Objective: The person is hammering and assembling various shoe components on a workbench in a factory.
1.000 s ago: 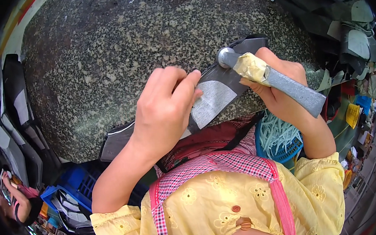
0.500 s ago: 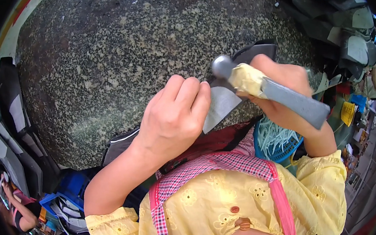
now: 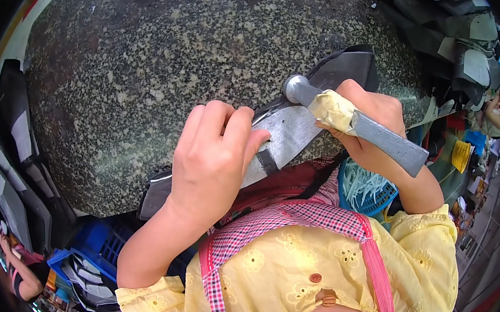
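Left hand (image 3: 211, 159): one, laid palm-down; fingers (image 3: 223, 119) pressed together and curled over the near edge of the grey sheet piece (image 3: 287, 135), which is pinned flat beneath them. No pinch is seen; the thumb is hidden.

Grey sheet piece: one, flat, thin, curved in outline, matt grey with a darker band across it just beyond the left fingertips. It runs out from under the left fingers toward the right hand, its dark far end (image 3: 346, 64) lying past the hammer head. Material cannot be told for certain; leather or rubber-like.

Right hand (image 3: 372, 127): one, fingers wrapped tight round the hammer (image 3: 348, 118), just behind its head.

Hammer: one, grey metal, round polished face (image 3: 294, 87) set down on the sheet piece, just beyond the left fingertips. A pale yellowish wrap (image 3: 332, 110) is bound round the neck, at the right fingers. The flat-sided handle (image 3: 392, 146) projects behind the right hand.

Counter (image 3: 154, 75): one, rounded stone slab, speckled grey-brown granite, under the sheet and both hands.

Further out: dark cut pieces (image 3: 460, 48), many, stacked beyond the right hand; more of them (image 3: 7, 165) beyond the left; one blue crate (image 3: 100, 246) under the left forearm; one blue basket (image 3: 366, 190) with pale strands below the right wrist.
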Tool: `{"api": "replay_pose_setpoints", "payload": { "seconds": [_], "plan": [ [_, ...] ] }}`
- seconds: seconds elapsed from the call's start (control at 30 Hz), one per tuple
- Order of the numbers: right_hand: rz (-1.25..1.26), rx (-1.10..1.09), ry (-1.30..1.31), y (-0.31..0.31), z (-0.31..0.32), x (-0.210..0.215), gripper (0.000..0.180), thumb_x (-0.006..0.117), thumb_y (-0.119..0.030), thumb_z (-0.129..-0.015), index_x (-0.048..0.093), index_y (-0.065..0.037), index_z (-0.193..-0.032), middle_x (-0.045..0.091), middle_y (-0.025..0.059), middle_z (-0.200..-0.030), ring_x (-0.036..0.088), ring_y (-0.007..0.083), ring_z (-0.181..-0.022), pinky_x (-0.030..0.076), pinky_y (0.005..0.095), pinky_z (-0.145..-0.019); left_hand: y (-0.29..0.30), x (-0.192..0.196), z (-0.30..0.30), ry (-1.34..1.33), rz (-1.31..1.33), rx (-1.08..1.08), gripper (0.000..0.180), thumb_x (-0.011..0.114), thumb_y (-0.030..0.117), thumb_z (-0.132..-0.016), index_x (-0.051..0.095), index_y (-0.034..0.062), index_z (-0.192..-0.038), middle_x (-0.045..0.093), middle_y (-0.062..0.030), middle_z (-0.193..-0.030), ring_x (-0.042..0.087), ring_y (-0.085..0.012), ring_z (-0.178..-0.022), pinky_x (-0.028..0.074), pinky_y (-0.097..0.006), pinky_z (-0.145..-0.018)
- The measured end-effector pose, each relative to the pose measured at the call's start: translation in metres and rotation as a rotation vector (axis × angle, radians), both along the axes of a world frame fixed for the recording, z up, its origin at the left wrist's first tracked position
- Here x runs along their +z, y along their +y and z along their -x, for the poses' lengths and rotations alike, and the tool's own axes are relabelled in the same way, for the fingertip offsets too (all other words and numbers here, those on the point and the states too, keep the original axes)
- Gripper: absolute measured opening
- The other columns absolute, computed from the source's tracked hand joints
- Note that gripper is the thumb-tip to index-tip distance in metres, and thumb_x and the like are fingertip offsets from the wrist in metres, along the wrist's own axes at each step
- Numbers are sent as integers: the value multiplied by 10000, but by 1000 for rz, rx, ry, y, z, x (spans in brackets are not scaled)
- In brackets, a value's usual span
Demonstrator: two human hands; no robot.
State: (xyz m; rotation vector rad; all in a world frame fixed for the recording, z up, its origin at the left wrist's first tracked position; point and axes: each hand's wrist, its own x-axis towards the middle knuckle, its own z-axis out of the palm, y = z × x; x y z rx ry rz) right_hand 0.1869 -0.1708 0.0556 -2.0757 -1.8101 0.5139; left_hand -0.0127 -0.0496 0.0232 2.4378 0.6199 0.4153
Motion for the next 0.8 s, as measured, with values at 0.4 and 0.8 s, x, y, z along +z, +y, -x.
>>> {"api": "replay_pose_setpoints", "payload": {
  "seconds": [0.4,0.8],
  "plan": [
    [-92,18,9,-4,1,-7,241,762,-159,-755,562,-58,-843,565,111,-694,609,324,-601,443,371,-513,2,10,8,153,43,96,296,793,225,-721,632,23,-864,620,-92,-777,600,-257,-731,479,-357,-648],
    [-135,20,-13,-6,4,-11,248,761,-150,-743,554,-70,-854,579,119,-691,621,326,-615,459,378,-524,-13,2,12,85,-143,128,235,790,180,-723,652,44,-855,584,-63,-718,560,-229,-657,451,-361,-593]
  ]
}}
